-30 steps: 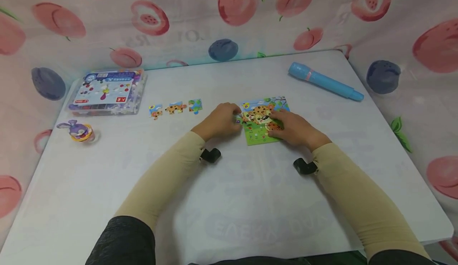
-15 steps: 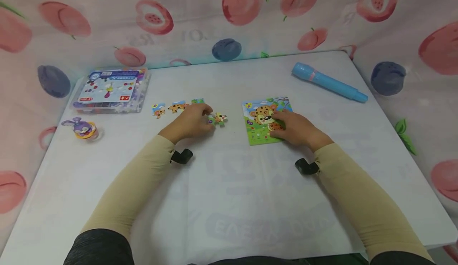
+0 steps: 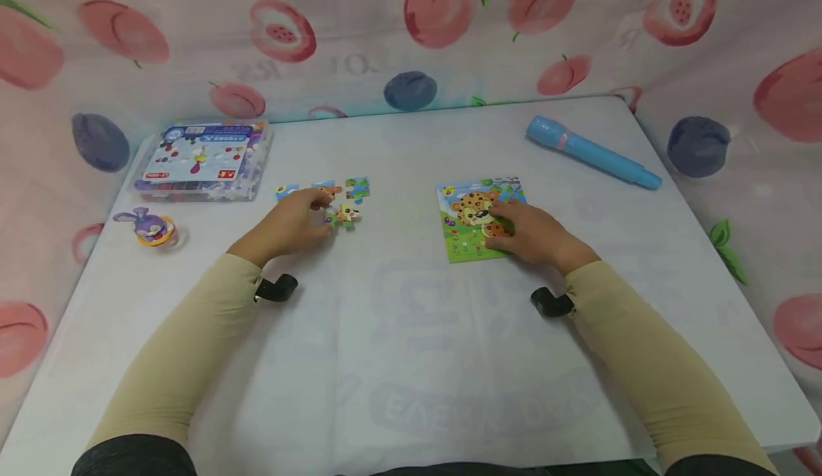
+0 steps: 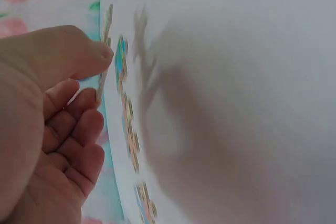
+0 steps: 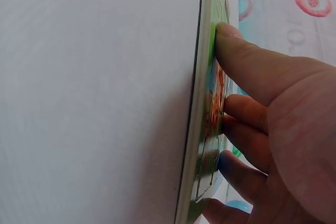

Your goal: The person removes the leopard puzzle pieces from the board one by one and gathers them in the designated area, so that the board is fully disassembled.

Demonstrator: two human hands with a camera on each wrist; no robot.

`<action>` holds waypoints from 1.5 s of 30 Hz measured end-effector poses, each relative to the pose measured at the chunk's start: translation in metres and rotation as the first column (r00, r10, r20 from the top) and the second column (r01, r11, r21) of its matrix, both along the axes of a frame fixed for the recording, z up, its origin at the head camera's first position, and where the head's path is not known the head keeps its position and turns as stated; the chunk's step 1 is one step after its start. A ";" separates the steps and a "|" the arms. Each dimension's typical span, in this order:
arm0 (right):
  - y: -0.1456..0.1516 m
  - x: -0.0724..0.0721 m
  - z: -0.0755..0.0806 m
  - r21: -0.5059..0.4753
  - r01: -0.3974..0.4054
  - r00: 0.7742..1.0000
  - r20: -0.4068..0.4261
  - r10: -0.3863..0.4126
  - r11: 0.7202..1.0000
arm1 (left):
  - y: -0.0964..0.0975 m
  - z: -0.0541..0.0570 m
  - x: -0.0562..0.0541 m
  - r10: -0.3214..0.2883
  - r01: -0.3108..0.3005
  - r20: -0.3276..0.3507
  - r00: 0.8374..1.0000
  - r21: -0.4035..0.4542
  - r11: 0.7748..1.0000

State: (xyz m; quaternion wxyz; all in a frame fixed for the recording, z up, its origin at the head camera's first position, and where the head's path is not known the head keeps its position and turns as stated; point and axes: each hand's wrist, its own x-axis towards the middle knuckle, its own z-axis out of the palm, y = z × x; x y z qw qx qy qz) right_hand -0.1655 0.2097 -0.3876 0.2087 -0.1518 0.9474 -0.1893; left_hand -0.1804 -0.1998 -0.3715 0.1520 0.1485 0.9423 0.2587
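The left hand (image 3: 289, 225) pinches a piece (image 3: 348, 215), likely light and stiff, best held by its edges; the right hand (image 3: 534, 233) rests, unclenched, on the puzzle (image 3: 461, 245).

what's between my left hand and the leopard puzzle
Head view: the puzzle piece your left hand pinches, then bare tabletop; loose pieces lie farther back.

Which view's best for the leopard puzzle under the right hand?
Head: it shows the leopard puzzle from above, printed face mostly visible, though the right hand covers part of its right side. Right wrist sees it close up but nearly edge-on, print foreshortened. Left wrist doesn't show it.
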 end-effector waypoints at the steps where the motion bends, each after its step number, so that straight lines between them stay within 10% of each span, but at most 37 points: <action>1: 0.000 0.000 0.000 -0.001 -0.001 1.000 -0.002 0.001 1.000 | -0.005 0.000 0.001 0.013 -0.013 0.008 1.000 -0.002 1.000; 19: 0.002 0.001 -0.002 -0.011 -0.007 1.000 -0.009 0.007 1.000 | -0.072 -0.009 0.017 0.135 -0.133 0.054 0.989 -0.048 0.990; 45: 0.001 0.002 -0.001 -0.012 -0.020 1.000 -0.015 0.020 1.000 | -0.078 -0.012 0.009 0.146 -0.143 0.050 0.988 -0.069 0.987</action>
